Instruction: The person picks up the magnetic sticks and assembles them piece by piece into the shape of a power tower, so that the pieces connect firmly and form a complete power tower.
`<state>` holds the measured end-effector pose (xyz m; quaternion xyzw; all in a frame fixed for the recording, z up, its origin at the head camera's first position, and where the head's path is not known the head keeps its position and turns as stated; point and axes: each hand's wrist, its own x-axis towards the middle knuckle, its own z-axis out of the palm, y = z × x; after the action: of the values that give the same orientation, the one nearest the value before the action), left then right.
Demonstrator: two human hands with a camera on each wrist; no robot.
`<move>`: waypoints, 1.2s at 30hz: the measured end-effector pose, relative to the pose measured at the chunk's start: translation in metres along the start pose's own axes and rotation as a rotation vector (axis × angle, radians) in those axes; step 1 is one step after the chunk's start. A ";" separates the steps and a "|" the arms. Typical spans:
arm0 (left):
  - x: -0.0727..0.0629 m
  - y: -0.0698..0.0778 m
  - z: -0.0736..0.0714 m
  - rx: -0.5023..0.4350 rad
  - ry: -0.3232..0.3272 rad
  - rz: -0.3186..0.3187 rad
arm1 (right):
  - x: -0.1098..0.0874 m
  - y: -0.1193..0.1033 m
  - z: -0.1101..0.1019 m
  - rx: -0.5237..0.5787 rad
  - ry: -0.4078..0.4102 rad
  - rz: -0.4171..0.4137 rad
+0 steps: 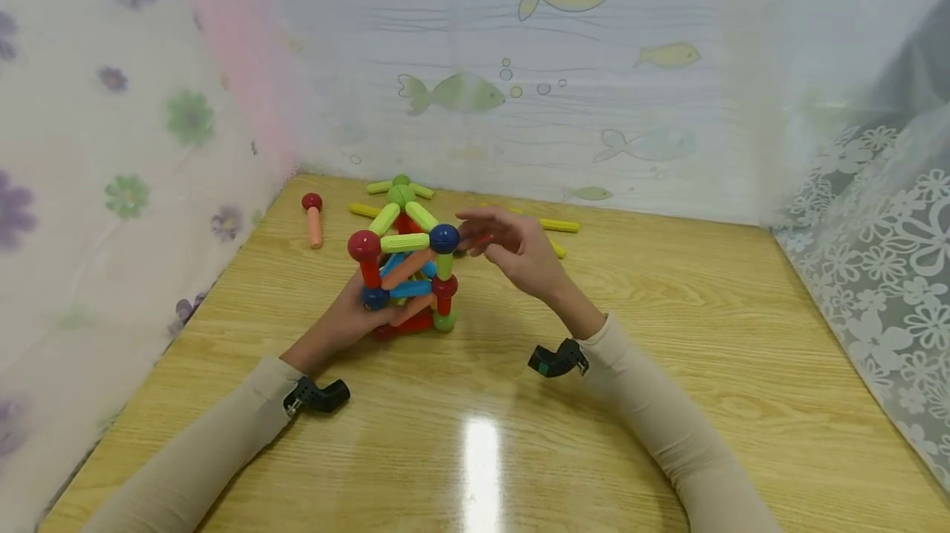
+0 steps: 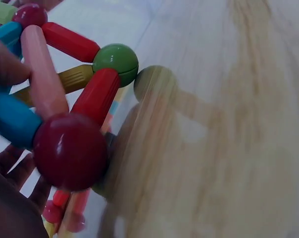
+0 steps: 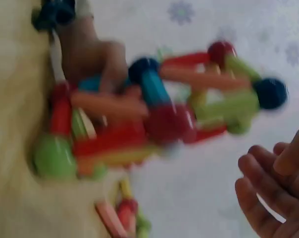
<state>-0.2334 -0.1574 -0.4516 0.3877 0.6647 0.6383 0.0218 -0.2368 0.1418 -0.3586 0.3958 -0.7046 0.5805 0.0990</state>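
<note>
A tower of coloured ball-and-stick toy pieces stands upright on the table, built from red, blue and green balls joined by sticks. My left hand grips its lower left side, the thumb over the sticks and part of the fingers hidden behind them. In the left wrist view a dark red ball at a lower corner is close up. My right hand is just right of the tower's top, beside the dark blue ball. Its fingers are loosely bent, apart from the tower in the right wrist view, with nothing in them.
An orange stick with a red ball lies at the back left of the wooden table. Yellow sticks and other pieces lie behind the tower and right hand. Printed curtains close off the back and sides.
</note>
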 end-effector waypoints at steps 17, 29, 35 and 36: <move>-0.001 -0.002 -0.003 0.062 0.103 -0.059 | -0.034 0.096 -0.076 -0.788 -0.101 0.610; 0.000 -0.002 -0.005 0.107 0.106 -0.196 | -0.007 0.032 -0.015 0.146 0.168 0.514; 0.002 -0.004 -0.007 0.317 0.167 -0.323 | -0.003 0.003 0.024 0.376 0.245 0.454; 0.002 -0.004 -0.007 0.336 0.168 -0.325 | -0.004 0.000 0.029 0.395 0.251 0.443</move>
<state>-0.2404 -0.1613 -0.4526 0.2196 0.8146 0.5368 0.0041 -0.2251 0.1174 -0.3697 0.1697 -0.6296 0.7578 -0.0225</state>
